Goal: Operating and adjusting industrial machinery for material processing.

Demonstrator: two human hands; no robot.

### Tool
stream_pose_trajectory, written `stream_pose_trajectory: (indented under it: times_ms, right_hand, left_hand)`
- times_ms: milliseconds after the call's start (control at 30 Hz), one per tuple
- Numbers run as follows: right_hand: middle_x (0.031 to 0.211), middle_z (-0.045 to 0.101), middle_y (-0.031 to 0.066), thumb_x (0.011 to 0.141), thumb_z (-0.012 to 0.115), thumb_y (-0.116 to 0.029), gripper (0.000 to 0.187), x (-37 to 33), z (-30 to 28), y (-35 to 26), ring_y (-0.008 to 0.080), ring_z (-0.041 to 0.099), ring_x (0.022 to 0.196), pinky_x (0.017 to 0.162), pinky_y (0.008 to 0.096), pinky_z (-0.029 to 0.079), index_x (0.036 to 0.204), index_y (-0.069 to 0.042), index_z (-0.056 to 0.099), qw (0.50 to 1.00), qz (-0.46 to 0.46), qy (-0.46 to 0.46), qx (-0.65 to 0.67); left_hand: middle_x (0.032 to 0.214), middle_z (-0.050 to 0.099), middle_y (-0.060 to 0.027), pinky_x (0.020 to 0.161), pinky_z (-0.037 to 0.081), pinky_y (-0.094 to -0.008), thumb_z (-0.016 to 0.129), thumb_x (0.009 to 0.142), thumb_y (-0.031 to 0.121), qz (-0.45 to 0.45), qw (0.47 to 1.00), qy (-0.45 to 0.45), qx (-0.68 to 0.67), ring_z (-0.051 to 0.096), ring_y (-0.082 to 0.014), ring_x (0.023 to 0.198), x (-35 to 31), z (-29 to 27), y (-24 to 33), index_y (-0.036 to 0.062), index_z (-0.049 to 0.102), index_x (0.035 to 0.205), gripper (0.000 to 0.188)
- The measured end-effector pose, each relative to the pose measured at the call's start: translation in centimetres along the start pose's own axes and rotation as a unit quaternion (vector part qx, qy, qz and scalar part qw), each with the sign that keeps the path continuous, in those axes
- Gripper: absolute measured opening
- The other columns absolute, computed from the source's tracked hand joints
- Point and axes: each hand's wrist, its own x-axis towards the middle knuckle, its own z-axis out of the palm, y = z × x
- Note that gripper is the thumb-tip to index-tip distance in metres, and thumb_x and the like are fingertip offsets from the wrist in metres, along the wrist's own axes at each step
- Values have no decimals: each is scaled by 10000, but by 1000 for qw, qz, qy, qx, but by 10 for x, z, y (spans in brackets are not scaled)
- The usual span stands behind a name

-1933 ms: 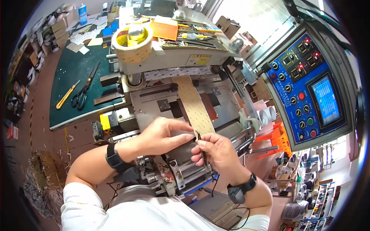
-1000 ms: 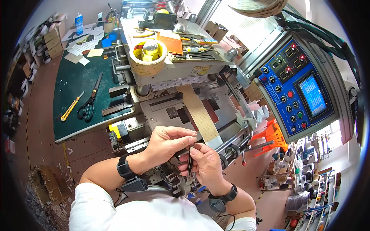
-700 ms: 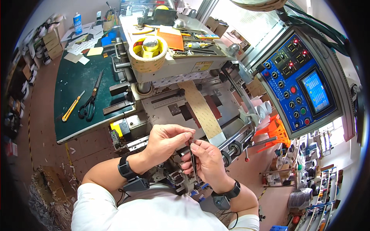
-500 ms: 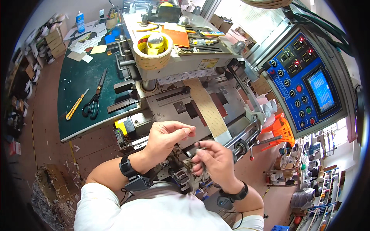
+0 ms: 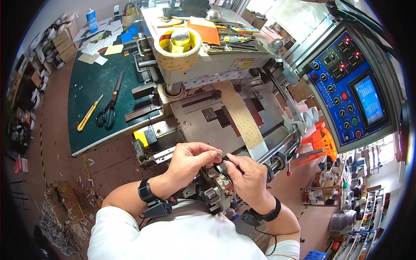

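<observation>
My left hand (image 5: 190, 161) is closed in a pinch, thumb against forefinger. Opposite it, my right hand (image 5: 248, 174) is also closed, thumb on top, its fingertips nearly meeting those of the left. A small thin piece (image 5: 222, 154) shows between the two sets of fingertips, too small to name. Something dark shows under the right fingers, largely hidden. Both hands hover in front of a machine, on whose metal bed (image 5: 195, 117) lies a long strip of patterned tan material (image 5: 242, 117) with a pale near end.
On the green table (image 5: 86, 123) at left lie black-handled scissors (image 5: 111, 104) and a yellow utility knife (image 5: 89, 113). A tape roll (image 5: 177, 58) and tools sit atop the machine. At right stand a blue control panel (image 5: 342, 91) and an orange stool (image 5: 320, 141).
My hands have come together: they were apart, and now their fingertips nearly meet. The right-hand fingers, spread looser before, have closed. The whole view has shifted slightly.
</observation>
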Motion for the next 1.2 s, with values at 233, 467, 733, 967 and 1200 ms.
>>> stream_pose_trajectory:
  times_ms: [233,467,733,967,1200]
  right_hand:
    - [820,704,148,872,711,-54,180,2,2,-3,257,689,686,605,324,534,1036,21,707,1000,10,-6,6]
    - [854,709,157,878,697,-59,172,1,2,-1,290,703,726,629,345,550,1035,10,701,1000,13,-15,-1]
    - [838,707,151,877,695,-45,166,0,4,-1,262,694,703,611,328,535,1031,18,708,1000,17,-10,3]
    - [854,708,156,880,693,-52,166,-1,4,-2,288,704,729,628,346,550,1031,16,700,1000,23,-16,-1]
    - [842,705,161,887,698,-66,162,0,4,-4,283,697,701,606,339,546,1026,16,702,1000,26,-7,9]
  left_hand:
    - [1009,739,-119,749,568,-260,644,963,103,-22,1000,11,-2,725,-174,892,-1,1,0,-28,703,1042,164]
    - [1006,737,-122,748,572,-262,644,963,103,-21,1000,7,2,728,-181,894,-1,2,0,-31,699,1041,165]
    - [993,738,-127,736,569,-260,656,958,118,-26,1000,10,-2,729,-179,878,-1,2,-2,-32,702,1025,171]
    - [961,738,-122,717,564,-255,668,948,120,-47,999,19,-14,731,-184,851,-2,3,1,-32,706,1002,166]
    - [956,738,-126,715,563,-252,675,943,118,-77,996,26,-38,732,-189,841,-1,1,4,-41,705,996,170]
